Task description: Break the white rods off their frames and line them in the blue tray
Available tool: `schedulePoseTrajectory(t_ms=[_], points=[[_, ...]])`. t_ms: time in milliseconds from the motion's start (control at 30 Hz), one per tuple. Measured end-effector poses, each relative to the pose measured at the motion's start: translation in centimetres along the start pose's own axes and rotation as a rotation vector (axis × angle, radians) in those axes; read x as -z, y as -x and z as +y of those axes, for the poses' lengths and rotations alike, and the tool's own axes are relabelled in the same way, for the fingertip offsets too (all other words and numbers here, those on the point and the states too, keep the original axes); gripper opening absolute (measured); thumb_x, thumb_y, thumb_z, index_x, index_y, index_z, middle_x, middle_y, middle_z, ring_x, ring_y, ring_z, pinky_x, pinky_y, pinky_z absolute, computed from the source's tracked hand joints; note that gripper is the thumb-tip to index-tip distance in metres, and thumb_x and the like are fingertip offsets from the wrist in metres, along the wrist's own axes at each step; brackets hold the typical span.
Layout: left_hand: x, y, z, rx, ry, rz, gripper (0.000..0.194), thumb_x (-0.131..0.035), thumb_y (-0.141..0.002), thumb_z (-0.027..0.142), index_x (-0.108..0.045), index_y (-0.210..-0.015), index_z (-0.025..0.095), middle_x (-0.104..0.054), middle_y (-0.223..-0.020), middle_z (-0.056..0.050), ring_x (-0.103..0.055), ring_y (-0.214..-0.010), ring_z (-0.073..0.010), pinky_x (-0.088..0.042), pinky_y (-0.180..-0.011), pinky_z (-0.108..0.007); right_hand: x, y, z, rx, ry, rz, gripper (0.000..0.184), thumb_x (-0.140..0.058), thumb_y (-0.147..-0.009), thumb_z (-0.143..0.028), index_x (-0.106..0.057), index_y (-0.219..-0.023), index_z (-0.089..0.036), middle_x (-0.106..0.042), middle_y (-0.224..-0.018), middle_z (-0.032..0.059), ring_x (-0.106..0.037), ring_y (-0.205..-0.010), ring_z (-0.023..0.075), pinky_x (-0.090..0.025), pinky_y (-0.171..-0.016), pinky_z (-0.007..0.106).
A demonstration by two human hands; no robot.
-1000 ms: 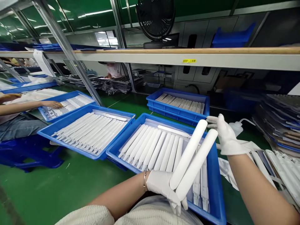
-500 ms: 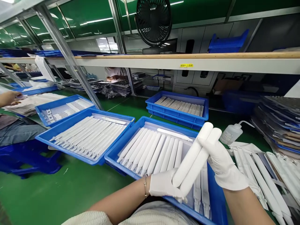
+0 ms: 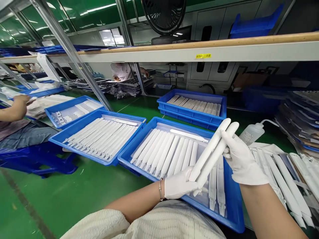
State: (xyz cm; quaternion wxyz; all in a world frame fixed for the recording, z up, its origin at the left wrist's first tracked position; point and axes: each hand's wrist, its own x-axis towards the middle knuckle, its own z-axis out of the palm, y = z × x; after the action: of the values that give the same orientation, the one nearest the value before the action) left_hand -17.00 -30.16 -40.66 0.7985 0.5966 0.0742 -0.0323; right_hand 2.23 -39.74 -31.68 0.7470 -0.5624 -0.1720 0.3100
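Two long white plastic strips (image 3: 211, 151) lie side by side across both of my gloved hands, tilted up to the right. My left hand (image 3: 179, 183) is closed round their lower ends, its fingers partly hidden beneath them. Near the upper ends my right hand (image 3: 243, 156) grips the strips between thumb and fingers. Right under them is a blue tray (image 3: 234, 202) with a row of similar white strips (image 3: 164, 152) laid on a pale liner. Two more strips (image 3: 216, 189) in it, at the right, show their ribbed undersides.
A second blue tray (image 3: 56, 138) of strips adjoins on the left, and stacked blue trays (image 3: 191, 120) stand behind. On the right are a squeeze bottle (image 3: 253, 132) and loose white strips (image 3: 281, 186). A shelf beam (image 3: 174, 54) crosses above. A co-worker (image 3: 15, 122) sits at far left.
The two strips have turned edgewise, showing more of their sides with a gap between them. Both hands still hold them. The camera view has tipped slightly downward.
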Motion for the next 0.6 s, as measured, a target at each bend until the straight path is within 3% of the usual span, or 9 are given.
schedulePoseTrajectory(t_ms=[267,467,600], points=[[-0.1,0.4,-0.7,0.091,0.205,-0.059,0.054,-0.081,-0.075,0.031,-0.054,-0.12,0.019,-0.062,-0.121,-0.012,-0.07,-0.096,-0.0213,-0.057,-0.087,-0.045,-0.2,-0.3,0.2,-0.06,-0.044,-0.05,0.048,-0.092,-0.063,-0.049,-0.066,-0.086,-0.016,-0.049,-0.059,-0.003,-0.036,-0.045,0.0037,-0.033,-0.036,0.014],[0.1,0.0,-1.1,0.122,0.173,-0.089,0.06,-0.087,-0.069,0.043,-0.056,-0.112,0.017,-0.065,-0.117,-0.013,-0.073,-0.091,-0.0214,-0.059,-0.086,-0.043,-0.3,0.0,0.3,-0.045,0.024,-0.012,0.048,-0.094,-0.058,-0.049,-0.069,-0.081,-0.015,-0.048,-0.053,-0.0032,-0.037,-0.043,0.0051,-0.031,-0.035,0.016],[0.9,-0.5,-1.0,0.184,0.169,-0.183,0.069,-0.092,-0.062,0.037,-0.053,-0.116,0.02,-0.068,-0.108,-0.009,-0.074,-0.081,-0.0192,-0.059,-0.077,-0.038,-0.2,0.6,0.1,-0.022,0.067,-0.081,0.053,-0.092,-0.058,-0.054,-0.072,-0.088,-0.015,-0.044,-0.049,-0.0048,-0.035,-0.042,0.0057,-0.031,-0.035,0.018]])
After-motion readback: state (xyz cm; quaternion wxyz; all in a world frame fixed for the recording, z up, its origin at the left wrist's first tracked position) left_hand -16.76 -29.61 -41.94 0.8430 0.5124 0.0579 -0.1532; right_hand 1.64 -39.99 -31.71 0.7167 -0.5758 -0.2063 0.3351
